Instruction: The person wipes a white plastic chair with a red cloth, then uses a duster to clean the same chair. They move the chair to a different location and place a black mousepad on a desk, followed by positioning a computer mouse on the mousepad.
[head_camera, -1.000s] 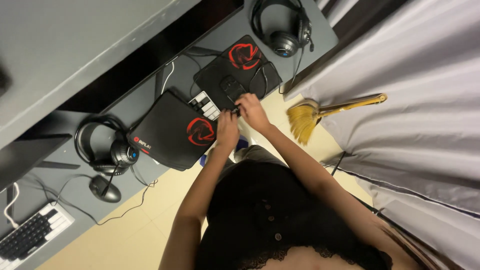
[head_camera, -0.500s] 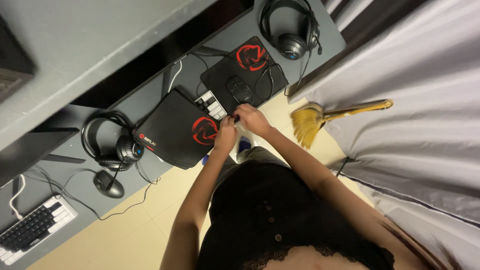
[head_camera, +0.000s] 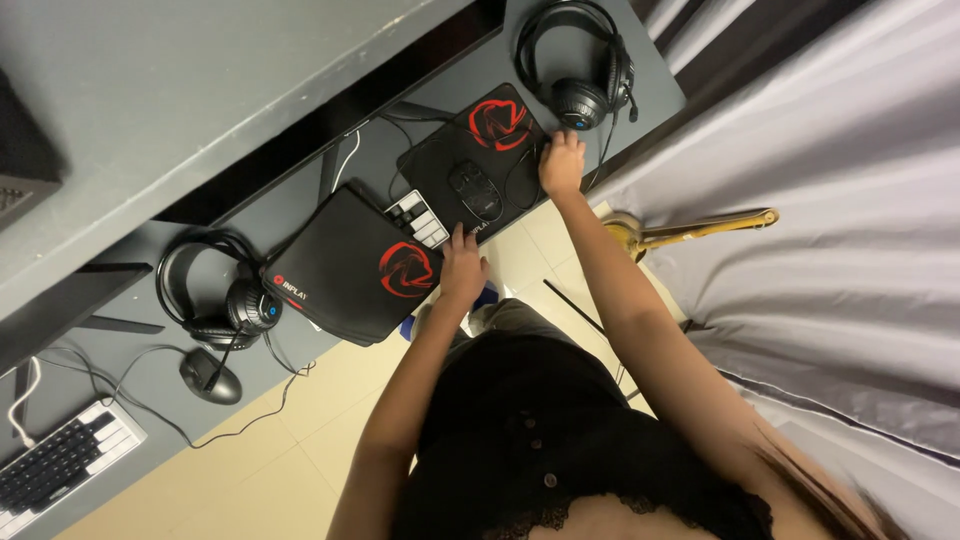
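On the grey table, the right hand (head_camera: 561, 163) lies flat, grip spread, on a black mouse pad (head_camera: 480, 165) at two o'clock. Left hand (head_camera: 462, 270), fingers loosely spread, touches a keyboard's (head_camera: 420, 218) edge beside a second soft pad (head_camera: 345, 270) overhanging the table edge.

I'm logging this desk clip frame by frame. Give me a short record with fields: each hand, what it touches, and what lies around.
left hand: rests at the desk edge, on the corner of the near black mouse pad, beside a small keyboard
right hand: flat on the far mouse pad, near a headset
mouse: on the far pad, between the hands, untouched
other things: second headset, second mouse
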